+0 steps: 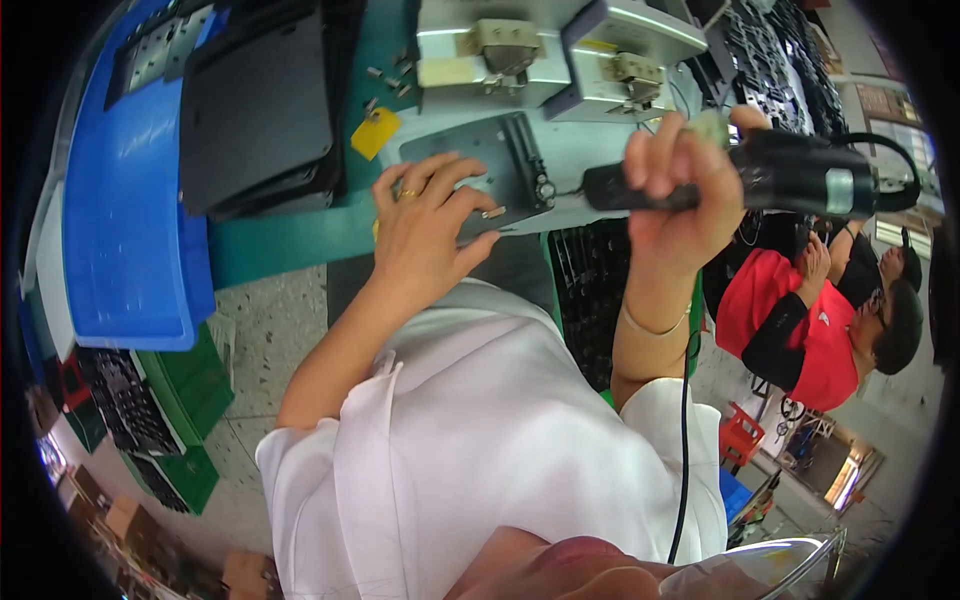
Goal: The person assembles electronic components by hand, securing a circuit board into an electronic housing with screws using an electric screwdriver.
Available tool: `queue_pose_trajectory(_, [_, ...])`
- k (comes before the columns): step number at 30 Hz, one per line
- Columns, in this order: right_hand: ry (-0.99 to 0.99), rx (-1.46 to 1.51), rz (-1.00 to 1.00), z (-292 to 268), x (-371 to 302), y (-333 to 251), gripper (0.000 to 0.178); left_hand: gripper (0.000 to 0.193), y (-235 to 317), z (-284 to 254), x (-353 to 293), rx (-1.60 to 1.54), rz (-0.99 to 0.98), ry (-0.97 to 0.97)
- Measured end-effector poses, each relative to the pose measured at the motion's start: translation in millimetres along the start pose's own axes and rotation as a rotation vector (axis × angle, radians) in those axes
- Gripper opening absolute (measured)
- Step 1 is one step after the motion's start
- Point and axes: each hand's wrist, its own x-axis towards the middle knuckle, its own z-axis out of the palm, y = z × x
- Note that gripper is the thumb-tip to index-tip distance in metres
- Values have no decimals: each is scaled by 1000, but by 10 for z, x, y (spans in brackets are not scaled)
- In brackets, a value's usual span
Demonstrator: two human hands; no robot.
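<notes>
My left hand (425, 220) lies with spread fingers on a flat dark grey plate (475, 145), pressing on its near left part. A small pale piece shows at one fingertip; I cannot make out what it is. Along the plate's right edge runs a dark strip with a round metal fitting (544, 190) at its near end. My right hand (685, 190) is wrapped round a black power screwdriver (800, 175), held sideways. Its bit points left toward the fitting; whether the two touch is unclear. A cable leaves the tool's far end.
A blue bin (130, 240) and stacked black panels (255, 110) are at left. Small metal pins (390, 75) and a yellow tag (375, 133) lie behind the plate. Metal fixtures (505, 50) stand at the back. A person in red (790, 310) is at right.
</notes>
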Motion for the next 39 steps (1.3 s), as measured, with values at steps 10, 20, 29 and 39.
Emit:
queue_pose_trajectory(10, [-199, -364, -27, 147, -500, 510, 42, 26, -55, 15, -38, -78, -33, 5])
queue_pose_trajectory(20, [-206, -371, 14, 143, -513, 566, 41, 26, -62, 19, -58, -109, -22, 35])
queue_pose_trajectory(29, [-375, -533, -68, 146, -443, 637, 64, 26, -83, 47, -51, -110, -19, 50])
queue_pose_trajectory(39, [-219, -473, -41, 182, -557, 657, 47, 37, -96, 4, -63, -116, -20, 5])
